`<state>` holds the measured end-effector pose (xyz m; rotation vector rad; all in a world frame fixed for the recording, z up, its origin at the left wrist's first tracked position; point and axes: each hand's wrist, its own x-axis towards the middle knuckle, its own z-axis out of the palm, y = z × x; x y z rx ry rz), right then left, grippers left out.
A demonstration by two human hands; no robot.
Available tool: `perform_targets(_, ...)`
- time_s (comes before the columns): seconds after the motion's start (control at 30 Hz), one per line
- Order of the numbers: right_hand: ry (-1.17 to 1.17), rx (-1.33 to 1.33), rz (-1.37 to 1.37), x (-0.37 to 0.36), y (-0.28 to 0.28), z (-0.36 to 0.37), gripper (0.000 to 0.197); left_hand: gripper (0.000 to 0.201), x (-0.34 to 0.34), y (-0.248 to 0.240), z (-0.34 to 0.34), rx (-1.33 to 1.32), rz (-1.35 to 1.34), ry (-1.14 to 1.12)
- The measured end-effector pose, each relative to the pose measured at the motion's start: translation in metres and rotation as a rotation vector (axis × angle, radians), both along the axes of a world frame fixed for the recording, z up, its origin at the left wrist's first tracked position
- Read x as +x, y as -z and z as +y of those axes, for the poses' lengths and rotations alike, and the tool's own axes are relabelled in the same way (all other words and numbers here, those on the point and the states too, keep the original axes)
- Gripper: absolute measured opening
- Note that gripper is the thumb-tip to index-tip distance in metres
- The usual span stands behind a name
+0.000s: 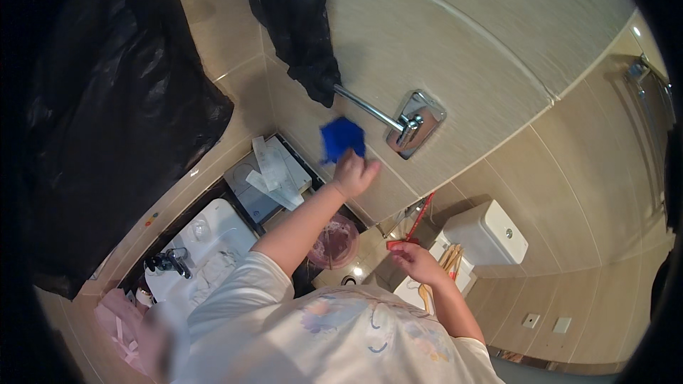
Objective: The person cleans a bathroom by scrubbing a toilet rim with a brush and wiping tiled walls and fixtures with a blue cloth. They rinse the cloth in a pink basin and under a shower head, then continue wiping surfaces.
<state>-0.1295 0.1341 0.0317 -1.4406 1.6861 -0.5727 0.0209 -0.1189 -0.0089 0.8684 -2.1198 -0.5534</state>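
My left hand [355, 173] is raised to the beige tiled wall [398, 183], its fingers closed on a blue cloth [342, 139] spread near the tiles. Just above the cloth, a chrome wall arm [370, 108] runs from a square mount [416, 122] to a part wrapped in a black plastic bag [295, 25]. Lower and to the right, my right hand [418, 262] is closed around a red tool [403, 244] with a thin red shaft rising from it. Its exact kind is unclear. A pink basin [333, 243] of foamy water stands below my left forearm.
A large black plastic sheet [121, 114] hangs at left above a white sink [231, 224] with a dark faucet [169, 262]. White strips [274, 171] lie on a grey box [249, 192]. At right is a toilet tank [487, 235], with wooden-looking sticks [451, 257] beside it.
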Motion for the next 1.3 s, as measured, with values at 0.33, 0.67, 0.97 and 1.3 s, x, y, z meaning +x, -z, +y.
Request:
perform_targets(0.33, -0.072, 0.013, 0.035, 0.011, -0.016, -0.026, 0.031, 0.075, 0.038, -0.065, -0.130, 0.788, 1.140, 0.042)
perform_targets(0.67, -0.180, -0.017, 0.084, 0.013, -0.008, -0.032, 0.030, 0.095, -0.046, 0.101, 0.089, 0.766, 0.064, 0.006)
perform_targets(0.97, -0.360, -0.003, 0.208, -0.013, -0.014, -0.016, 0.039, 0.080, -0.051, 0.070, 0.081, 0.170, 0.135, -0.079)
perform_targets(1.3, -0.389, 0.069, 0.206, -0.029, 0.010, -0.018, 0.037, 0.088, -0.089, 0.150, 0.120, 0.673, 0.387, -0.239)
